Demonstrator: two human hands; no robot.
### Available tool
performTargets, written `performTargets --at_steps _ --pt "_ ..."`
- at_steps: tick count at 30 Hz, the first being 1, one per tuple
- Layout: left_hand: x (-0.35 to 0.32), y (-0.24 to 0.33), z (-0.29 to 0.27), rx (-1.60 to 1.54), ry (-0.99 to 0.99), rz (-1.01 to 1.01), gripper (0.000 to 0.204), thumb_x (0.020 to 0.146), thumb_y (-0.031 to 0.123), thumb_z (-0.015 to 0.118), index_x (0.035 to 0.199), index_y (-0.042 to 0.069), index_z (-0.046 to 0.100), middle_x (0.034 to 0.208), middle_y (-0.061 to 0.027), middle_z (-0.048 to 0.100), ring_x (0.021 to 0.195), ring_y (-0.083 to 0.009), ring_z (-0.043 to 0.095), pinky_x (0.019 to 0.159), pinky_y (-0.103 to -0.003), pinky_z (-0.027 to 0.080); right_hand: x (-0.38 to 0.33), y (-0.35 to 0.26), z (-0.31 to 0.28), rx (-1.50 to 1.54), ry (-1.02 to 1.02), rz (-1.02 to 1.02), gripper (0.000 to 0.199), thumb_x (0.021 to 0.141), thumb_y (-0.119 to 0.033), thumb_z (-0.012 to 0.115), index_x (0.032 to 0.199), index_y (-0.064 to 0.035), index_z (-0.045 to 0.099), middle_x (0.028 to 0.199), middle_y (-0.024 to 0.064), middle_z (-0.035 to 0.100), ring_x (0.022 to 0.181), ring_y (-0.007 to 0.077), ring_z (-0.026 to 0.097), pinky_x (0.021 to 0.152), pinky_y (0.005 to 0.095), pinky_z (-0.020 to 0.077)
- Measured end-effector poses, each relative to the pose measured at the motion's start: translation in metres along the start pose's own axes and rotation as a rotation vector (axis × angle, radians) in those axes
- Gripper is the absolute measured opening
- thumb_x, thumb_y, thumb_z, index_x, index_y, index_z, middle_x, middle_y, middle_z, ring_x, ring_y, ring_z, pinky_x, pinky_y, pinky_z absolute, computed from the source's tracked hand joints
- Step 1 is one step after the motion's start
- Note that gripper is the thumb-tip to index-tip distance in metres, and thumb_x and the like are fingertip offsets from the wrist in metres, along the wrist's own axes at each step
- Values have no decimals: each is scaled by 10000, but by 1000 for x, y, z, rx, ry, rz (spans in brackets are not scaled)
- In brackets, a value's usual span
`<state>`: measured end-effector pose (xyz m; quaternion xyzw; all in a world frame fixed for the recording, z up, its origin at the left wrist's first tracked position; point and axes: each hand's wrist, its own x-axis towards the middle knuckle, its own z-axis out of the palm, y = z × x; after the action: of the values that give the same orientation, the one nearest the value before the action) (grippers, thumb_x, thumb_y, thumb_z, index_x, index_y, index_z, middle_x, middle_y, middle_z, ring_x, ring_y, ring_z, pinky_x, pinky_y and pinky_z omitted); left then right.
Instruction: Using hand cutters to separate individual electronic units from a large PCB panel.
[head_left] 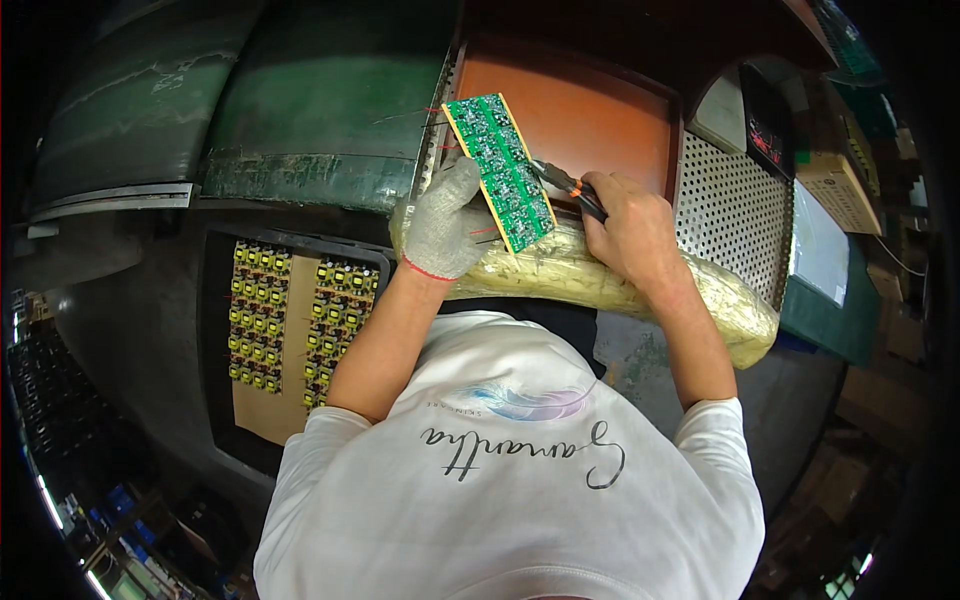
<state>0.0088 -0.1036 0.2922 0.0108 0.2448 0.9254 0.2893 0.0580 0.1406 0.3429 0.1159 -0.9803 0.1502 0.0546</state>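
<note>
The left hand (pixel 442 222), in a grey knit glove with a red cuff line, is gripping the green circuit board (pixel 498 170) by its lower left long edge, fingers and thumb closed on it, and is holding it tilted up over the workbench. The board's long axis is running from upper left, near the dark green conveyor belt (pixel 330 90), down to lower right, where its bottom corner is hanging just above the yellowish wrapped roll (pixel 600 280) that both wrists are resting against. The bare right hand (pixel 632 222) is clamped around the dark, orange-marked handles of a pair of cutters (pixel 566 184), and the tool is pointing up and to the left, its tip meeting the board's right long edge about midway along; whether the blades themselves are apart or closed I cannot tell, they are too small and partly hidden. So the board is lying left of the tool hand, touching distance, with the cutters coming at it almost square to its length. Thin red wires are trailing off the board's left side. Behind sits an orange-brown tray (pixel 600 110), a perforated metal panel (pixel 730 200) to the right, and down left a dark tray of yellow components (pixel 300 315) on cardboard.
</note>
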Motion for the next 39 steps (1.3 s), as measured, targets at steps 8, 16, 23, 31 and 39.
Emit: performTargets --at_steps 8,16,23,31,39 --pt "-2 1 -1 -19 -35 -37 646 1063 472 659 1538 56 521 1362 -170 696 1076 -279 747 941 -482 640 2 5 1 -20 79 -55 352 806 -73 769 1154 -35 730 954 177 725 888 406 718 814 497 593" --pt "-16 -2 -3 -20 26 -11 700 1068 493 629 1582 46 467 1399 -234 667 1218 -403 713 1039 -600 601 11 5 8 50 57 -45 359 831 -76 762 1185 -37 724 956 177 715 900 405 719 810 494 595" --pt "-15 0 2 20 -39 -28 706 1068 503 627 1585 49 466 1423 -262 651 1229 -427 703 1049 -601 594 20 -6 1 1 74 -38 329 850 -81 752 1174 -31 722 975 184 724 902 406 720 804 497 594" --pt "-14 3 2 34 -43 -38 711 1067 500 632 1585 41 467 1433 -261 645 1244 -431 696 1050 -605 592 20 0 6 -28 11 -36 327 838 -117 760 1152 -33 731 950 168 722 907 389 734 778 501 606" --pt "-13 1 -1 15 -43 -48 722 1061 482 647 1599 40 456 1438 -242 645 1312 -424 661 1095 -617 567 25 -3 5 -30 165 -56 298 835 -114 752 1122 -38 739 911 168 718 831 397 727 750 505 602"
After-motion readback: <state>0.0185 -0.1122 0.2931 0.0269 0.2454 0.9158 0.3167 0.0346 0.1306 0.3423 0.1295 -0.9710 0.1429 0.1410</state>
